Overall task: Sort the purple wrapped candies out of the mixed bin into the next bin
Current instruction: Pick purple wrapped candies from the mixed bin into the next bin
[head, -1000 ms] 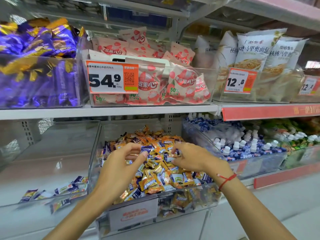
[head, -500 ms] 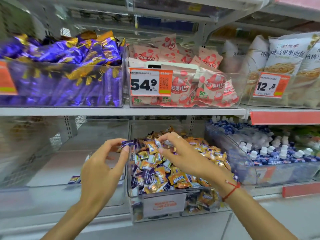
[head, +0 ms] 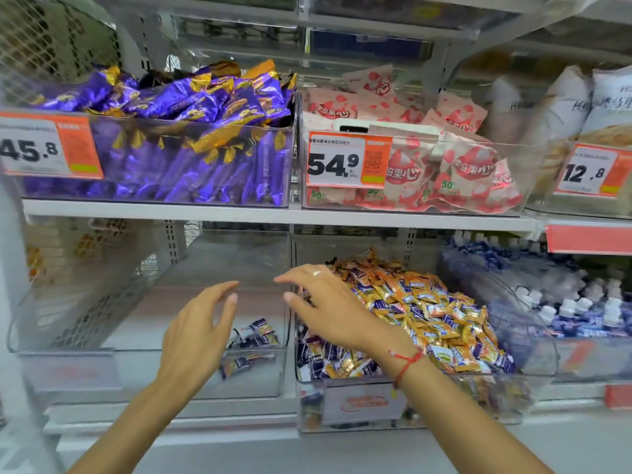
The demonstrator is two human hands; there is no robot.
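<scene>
— What is seen at the left?
— The left hand (head: 195, 340) is held open above the next bin (head: 143, 374), where a few purple wrapped candies (head: 254, 335) are lying.

— And to the right?
— The right hand (head: 331, 306) is spread open, empty, over the mixed bin (head: 359, 401).
</scene>
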